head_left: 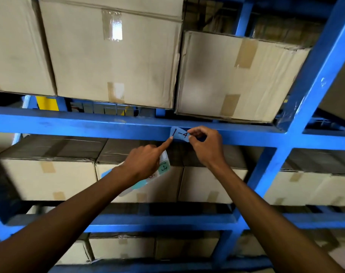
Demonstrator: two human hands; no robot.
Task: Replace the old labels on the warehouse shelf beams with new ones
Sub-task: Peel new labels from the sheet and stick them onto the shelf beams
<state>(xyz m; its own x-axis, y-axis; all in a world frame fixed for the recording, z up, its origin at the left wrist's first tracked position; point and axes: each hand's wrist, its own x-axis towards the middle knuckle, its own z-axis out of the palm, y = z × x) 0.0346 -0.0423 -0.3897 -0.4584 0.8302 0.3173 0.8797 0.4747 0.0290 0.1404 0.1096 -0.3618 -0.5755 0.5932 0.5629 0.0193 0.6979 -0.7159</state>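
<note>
A small light blue paper label [179, 134] with "1-4" written on it in black is sitting on the front of a long blue metal shelf beam [89, 126], a bit right of the middle. Its right end is lifting away from the beam.

The right hand [206, 143] is pinching that right end between its thumb and curled fingers. The left hand [146, 159] is pointing up, and the tip of its straight first finger is pressing the bottom left corner of the label. Its other fingers are curling around a white sheet of stickers [146, 180] with blue and green patches and black writing. The sheet is hanging down below that hand.

Big brown cardboard boxes [112, 56] with tape on them are sitting on the shelf above the beam. More taped cardboard boxes [47, 178] are lined up on the shelf below it. A tall blue metal post [313, 79] is standing at the right and joining the beam. Another blue beam [158, 221] is running across lower down.
</note>
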